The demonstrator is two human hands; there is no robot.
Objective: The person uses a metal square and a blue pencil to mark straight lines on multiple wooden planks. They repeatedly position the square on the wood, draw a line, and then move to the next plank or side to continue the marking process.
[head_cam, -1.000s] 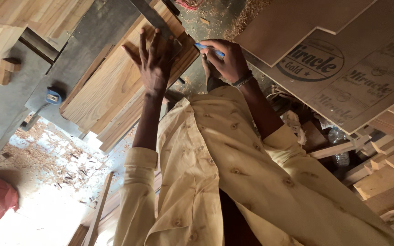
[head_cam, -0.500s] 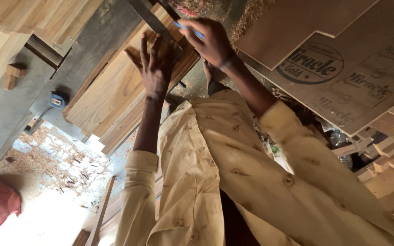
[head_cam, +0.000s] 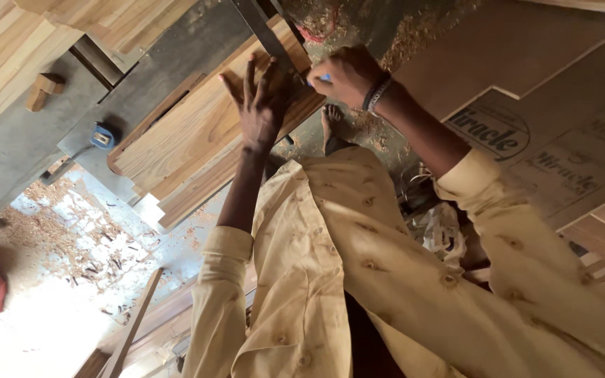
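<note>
My left hand lies flat, fingers spread, on a metal square that rests across a wooden board. My right hand is closed on a blue pencil, whose tip meets the board's end right beside the square's blade and my left fingers. The board lies on top of other planks on a grey bench. My cream shirt fills the lower middle of the view and hides what is below it.
A blue tape measure and a small wood block sit on the bench to the left. Brown plywood sheets lean at the right. My bare foot stands on the floor, and sawdust and shavings cover the ground at the left.
My right hand swung with the pencil from the board's right side up over the square, then came down to the board's end by the blade. My left hand kept pressing the square.
</note>
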